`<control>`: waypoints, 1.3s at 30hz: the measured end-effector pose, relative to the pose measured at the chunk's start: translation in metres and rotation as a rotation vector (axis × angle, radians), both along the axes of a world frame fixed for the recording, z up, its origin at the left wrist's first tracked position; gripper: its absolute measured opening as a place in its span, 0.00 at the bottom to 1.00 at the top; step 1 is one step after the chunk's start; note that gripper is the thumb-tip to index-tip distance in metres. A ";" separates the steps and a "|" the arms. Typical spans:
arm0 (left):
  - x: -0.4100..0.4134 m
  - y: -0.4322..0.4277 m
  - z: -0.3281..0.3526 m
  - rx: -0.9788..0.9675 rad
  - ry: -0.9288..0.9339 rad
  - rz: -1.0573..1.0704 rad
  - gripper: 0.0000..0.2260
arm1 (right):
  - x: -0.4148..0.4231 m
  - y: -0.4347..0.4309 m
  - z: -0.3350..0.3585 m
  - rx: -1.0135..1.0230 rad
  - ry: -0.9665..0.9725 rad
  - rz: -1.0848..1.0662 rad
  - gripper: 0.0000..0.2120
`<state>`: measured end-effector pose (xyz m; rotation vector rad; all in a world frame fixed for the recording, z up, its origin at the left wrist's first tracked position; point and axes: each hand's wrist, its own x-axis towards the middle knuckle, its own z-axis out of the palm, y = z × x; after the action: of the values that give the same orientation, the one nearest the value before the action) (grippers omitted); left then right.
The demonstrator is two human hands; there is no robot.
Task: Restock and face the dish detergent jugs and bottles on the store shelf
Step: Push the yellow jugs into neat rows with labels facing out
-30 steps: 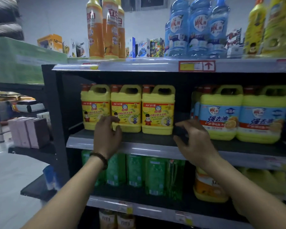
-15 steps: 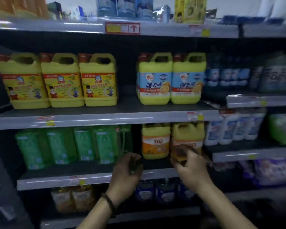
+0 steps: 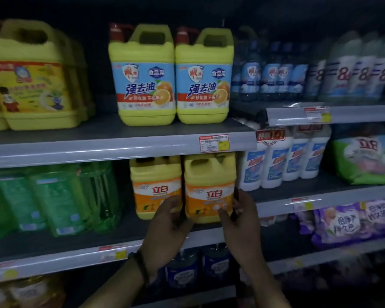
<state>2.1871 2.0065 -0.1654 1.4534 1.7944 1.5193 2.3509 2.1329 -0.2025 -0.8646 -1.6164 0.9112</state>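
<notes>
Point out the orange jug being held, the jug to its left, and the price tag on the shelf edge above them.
Held orange jug [image 3: 209, 192]: head view, on its front label.
Neighbouring orange jug [image 3: 155, 187]: head view, on its label, above the fingers.
Price tag [image 3: 213, 143]: head view, middle of the tag.

Off-task items only:
- purple refill pouches [image 3: 351, 221], just right of the right hand [image 3: 240, 221], lying flat
- green-and-white bag [image 3: 365, 158], up and right of it
- red promo tag [image 3: 270, 137] and shelf price label [image 3: 213, 143], above both hands
- blurred price label [image 3: 113, 252], down-left of the left hand [image 3: 167, 225]
</notes>
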 end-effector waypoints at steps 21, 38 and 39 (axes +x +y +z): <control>0.003 0.058 -0.003 0.007 -0.247 0.035 0.16 | -0.004 0.006 -0.043 0.087 0.026 0.037 0.43; 0.037 -0.014 -0.003 -0.055 -0.445 -0.096 0.21 | 0.015 -0.081 -0.014 -0.056 -0.295 0.158 0.76; 0.037 -0.020 0.000 -0.064 -0.444 -0.124 0.19 | 0.016 -0.083 -0.011 -0.111 -0.249 0.169 0.74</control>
<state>2.2236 1.9863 -0.1654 1.0692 1.4467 1.5565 2.3664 2.0503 -0.2136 -0.9588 -1.8898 1.0514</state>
